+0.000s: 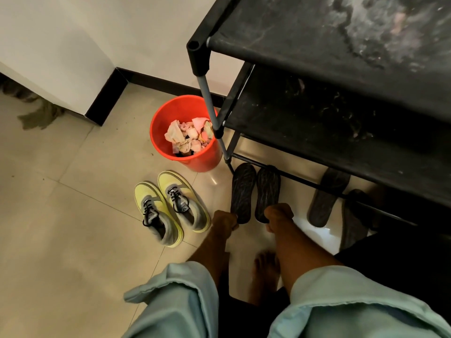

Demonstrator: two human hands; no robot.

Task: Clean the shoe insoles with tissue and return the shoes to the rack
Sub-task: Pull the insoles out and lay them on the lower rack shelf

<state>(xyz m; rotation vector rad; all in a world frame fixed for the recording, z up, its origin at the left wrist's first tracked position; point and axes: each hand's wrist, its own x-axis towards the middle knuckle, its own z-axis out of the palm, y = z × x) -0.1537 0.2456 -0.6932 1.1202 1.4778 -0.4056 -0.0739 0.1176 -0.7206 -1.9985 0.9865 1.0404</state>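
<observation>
Left hand (225, 219) and right hand (278, 214) each grip a dark insole (242, 191) beside yellow sneakers (180, 203).

A bucket (156, 123) holding tissues (188, 136) stands just left of the rack (317, 113). Before it lie the shoes (170, 206); right of them the left hand (225, 219) and right hand (278, 213) hold insoles (242, 189) side by side, with slippers (327, 198) farther right under the rack.

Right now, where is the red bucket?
In the head view the red bucket stands on the floor left of centre, beside the left corner leg of the shoe rack, behind the yellow sneakers.
</observation>
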